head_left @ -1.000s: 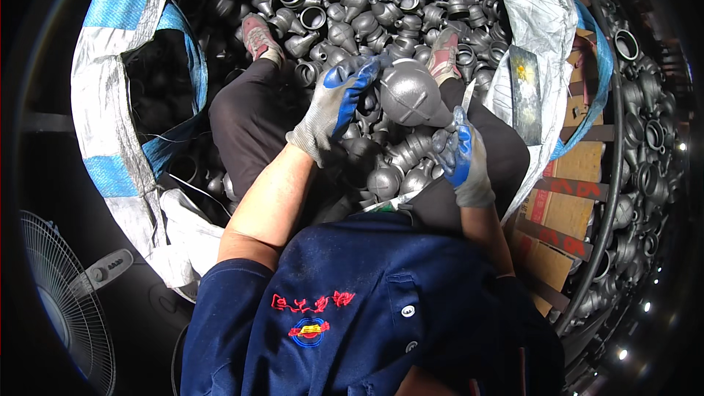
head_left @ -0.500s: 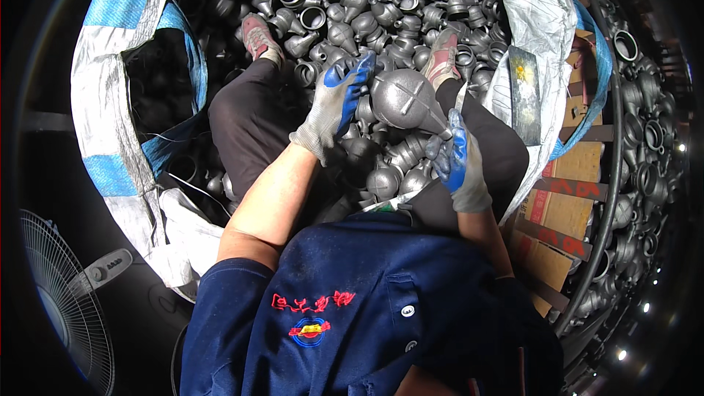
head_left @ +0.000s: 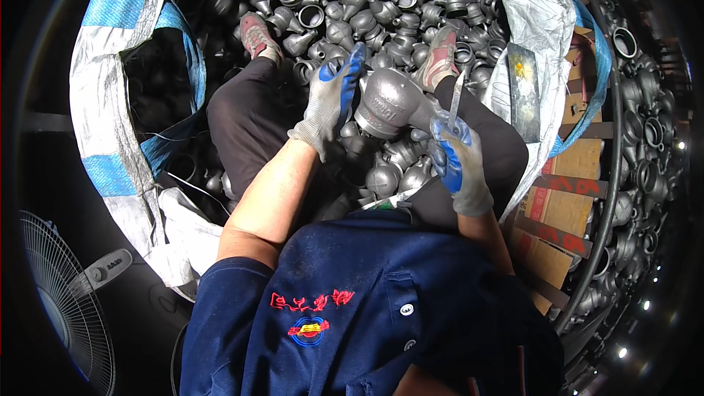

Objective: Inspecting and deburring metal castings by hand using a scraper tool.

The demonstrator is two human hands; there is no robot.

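Fitting (head_left: 389, 99) of grey cast metal, round-bodied and necked, hung above the heap (head_left: 337, 33) of similar castings, just left of my right hand (head_left: 463, 161). That hand was closed on the neck, presumably the handiest grip: a narrow stem pinches more easily than a smooth bulge. Wide collared mouth faced down and somewhat left, raised marks showing on its flank. A thin metal blade (head_left: 457, 97) stood up from the same hand, probably tucked there to save putting it down. How the fingers shared out stem and blade was too muddled to read.

Left hand (head_left: 328, 103) spread, holding nothing, fingers pointing away from me, the round body just beside it. Whether they touched, I could not tell. Judged it well placed to steady the heavy-looking end, which had no other support beyond the neck grip.

Gloves (head_left: 475, 194) on both hands, blue-coated over the palm side, likely for purchase on rough metal.

Legs (head_left: 238, 114) set apart, pink shoes (head_left: 258, 35) among the castings; this left the heap within reach between them. White woven bag (head_left: 110, 117) stood around it all, seemingly to contain the loose pieces. Fan (head_left: 62, 304) outside it, lower left, perhaps for cooling.
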